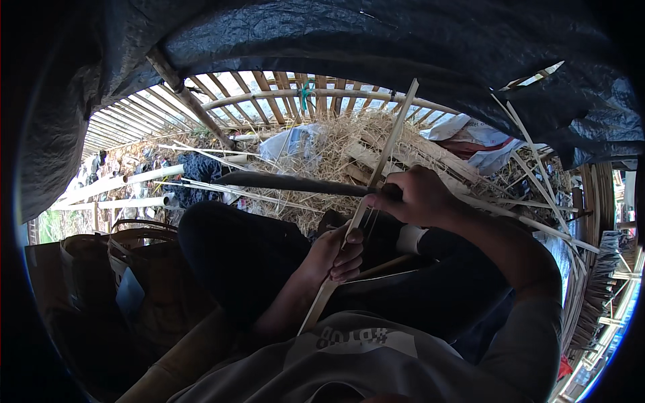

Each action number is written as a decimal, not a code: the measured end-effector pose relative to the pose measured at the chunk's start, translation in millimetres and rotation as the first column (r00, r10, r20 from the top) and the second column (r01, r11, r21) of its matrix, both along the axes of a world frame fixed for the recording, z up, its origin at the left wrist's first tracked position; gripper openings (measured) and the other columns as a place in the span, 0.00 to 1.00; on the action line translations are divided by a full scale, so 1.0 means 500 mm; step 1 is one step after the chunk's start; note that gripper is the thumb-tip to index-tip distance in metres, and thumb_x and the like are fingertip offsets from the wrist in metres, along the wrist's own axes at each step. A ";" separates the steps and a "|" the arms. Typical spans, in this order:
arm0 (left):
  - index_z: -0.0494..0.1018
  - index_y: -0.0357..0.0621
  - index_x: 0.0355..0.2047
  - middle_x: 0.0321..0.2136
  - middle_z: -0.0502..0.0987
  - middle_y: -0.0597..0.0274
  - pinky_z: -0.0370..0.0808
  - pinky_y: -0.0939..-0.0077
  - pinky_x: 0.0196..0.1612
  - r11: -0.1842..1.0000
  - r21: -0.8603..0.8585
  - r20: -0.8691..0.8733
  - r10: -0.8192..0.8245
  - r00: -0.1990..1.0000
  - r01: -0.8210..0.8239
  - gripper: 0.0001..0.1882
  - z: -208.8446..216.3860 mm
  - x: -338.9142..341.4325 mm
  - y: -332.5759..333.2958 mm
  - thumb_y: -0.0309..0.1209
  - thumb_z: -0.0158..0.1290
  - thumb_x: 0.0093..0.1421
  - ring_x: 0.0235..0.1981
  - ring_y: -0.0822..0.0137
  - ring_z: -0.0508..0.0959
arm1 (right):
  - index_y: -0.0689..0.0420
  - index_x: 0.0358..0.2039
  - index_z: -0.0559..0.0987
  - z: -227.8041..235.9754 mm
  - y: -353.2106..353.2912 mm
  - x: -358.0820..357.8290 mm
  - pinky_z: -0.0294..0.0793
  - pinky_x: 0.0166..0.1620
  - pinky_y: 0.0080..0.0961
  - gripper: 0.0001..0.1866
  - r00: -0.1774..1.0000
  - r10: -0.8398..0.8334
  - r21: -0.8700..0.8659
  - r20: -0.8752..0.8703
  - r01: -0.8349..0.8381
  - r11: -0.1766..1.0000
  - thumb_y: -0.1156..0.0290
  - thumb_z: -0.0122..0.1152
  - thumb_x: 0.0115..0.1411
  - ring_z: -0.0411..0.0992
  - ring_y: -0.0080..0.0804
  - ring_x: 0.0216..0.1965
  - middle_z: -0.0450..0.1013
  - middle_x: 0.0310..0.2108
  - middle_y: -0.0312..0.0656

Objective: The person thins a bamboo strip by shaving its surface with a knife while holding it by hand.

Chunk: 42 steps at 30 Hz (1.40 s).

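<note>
A long pale bamboo strip [388,144] runs from near my chest up toward the straw pile. My left hand [338,254] grips it low down, above my dark-trousered knees. My right hand [418,197] is closed on the handle of a long dark knife [289,182]. Its blade points left and lies across the strip just above my left hand, at the point where the strip splits into thin slivers.
A heap of dry straw [336,151] and loose bamboo strips [537,171] lies ahead, with white sacks [480,138] behind. A bamboo fence [269,91] and black tarpaulin [336,40] close the top. Brown bags [144,252] sit at left, thick pale poles [114,185] beyond.
</note>
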<state>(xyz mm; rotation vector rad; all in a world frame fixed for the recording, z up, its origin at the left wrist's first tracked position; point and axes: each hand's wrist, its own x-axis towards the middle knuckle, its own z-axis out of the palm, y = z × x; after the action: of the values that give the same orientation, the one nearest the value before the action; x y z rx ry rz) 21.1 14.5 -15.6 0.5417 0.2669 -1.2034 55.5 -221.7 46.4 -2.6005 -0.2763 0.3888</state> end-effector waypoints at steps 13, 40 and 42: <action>0.61 0.55 0.28 0.10 0.52 0.78 0.52 0.83 0.11 1.000 -0.007 -0.021 0.013 1.000 -0.013 0.18 0.000 0.017 -0.007 0.43 0.29 0.74 0.07 0.80 0.51 | 0.54 0.22 0.79 -0.052 -0.028 0.063 0.75 0.28 0.39 0.31 0.947 0.256 -0.218 0.192 -0.213 0.952 0.34 0.63 0.51 0.76 0.45 0.19 0.71 0.12 0.42; 0.62 0.53 0.27 0.08 0.54 0.76 0.51 0.83 0.08 0.995 0.100 0.102 -0.012 0.995 0.002 0.17 0.058 -0.017 0.024 0.38 0.31 0.73 0.05 0.79 0.53 | 0.57 0.43 0.81 0.003 -0.350 0.165 0.75 0.51 0.45 0.39 0.771 -0.523 -0.354 0.364 0.634 0.687 0.29 0.51 0.56 0.76 0.51 0.48 0.77 0.44 0.55; 0.62 0.53 0.27 0.08 0.54 0.76 0.51 0.83 0.08 0.988 0.147 0.164 0.022 0.986 -0.047 0.17 0.071 -0.005 0.023 0.38 0.31 0.73 0.05 0.79 0.53 | 0.58 0.45 0.80 -0.003 -0.385 0.151 0.75 0.51 0.45 0.40 0.739 -0.582 -0.338 0.340 0.673 0.657 0.29 0.50 0.57 0.75 0.52 0.49 0.77 0.45 0.57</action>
<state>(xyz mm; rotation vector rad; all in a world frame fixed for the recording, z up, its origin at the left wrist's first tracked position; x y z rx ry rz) 18.8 25.8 20.0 0.7600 0.2292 -1.1043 130.8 -413.9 44.9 -2.9525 0.7520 -0.0917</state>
